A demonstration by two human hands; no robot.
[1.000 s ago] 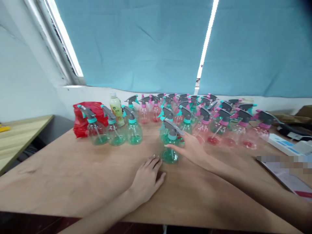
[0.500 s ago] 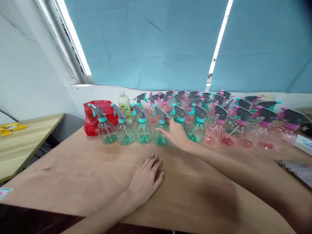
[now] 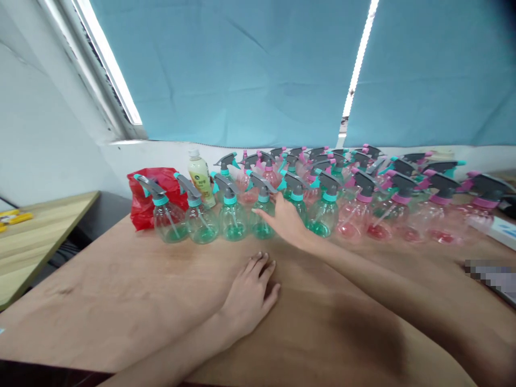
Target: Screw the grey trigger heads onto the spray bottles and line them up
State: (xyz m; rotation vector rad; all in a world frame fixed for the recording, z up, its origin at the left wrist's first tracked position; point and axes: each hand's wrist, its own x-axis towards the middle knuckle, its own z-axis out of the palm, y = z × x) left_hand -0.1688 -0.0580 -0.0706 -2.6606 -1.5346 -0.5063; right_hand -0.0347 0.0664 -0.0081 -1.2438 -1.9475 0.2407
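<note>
My left hand [image 3: 252,293] lies on the wooden table [image 3: 133,290], palm down with the fingers stretched out and nothing in it. Farther back, my right hand [image 3: 286,217] is at a green clear spray bottle [image 3: 262,228] with a grey and turquoise trigger head. Its thumb crosses the front of this bottle below the collar, and the fingers curl round its right side, partly hidden. The bottle stands upright in the front row. Left of it is another green spray bottle [image 3: 234,226]; to the right, one more green spray bottle [image 3: 297,201] is partly covered by my hand.
Pink spray bottles [image 3: 377,228] continue the row rightward, with several more behind. A red plastic bag [image 3: 139,207] and a pale yellow-green bottle [image 3: 200,177] stand at the left. A phone-like flat object [image 3: 494,279] lies at the right. A side table [image 3: 44,231] is left.
The view has shifted slightly, so the left bottles and bag sit farther left. My left hand appears a little farther right. My right hand stays at the same green bottle.
</note>
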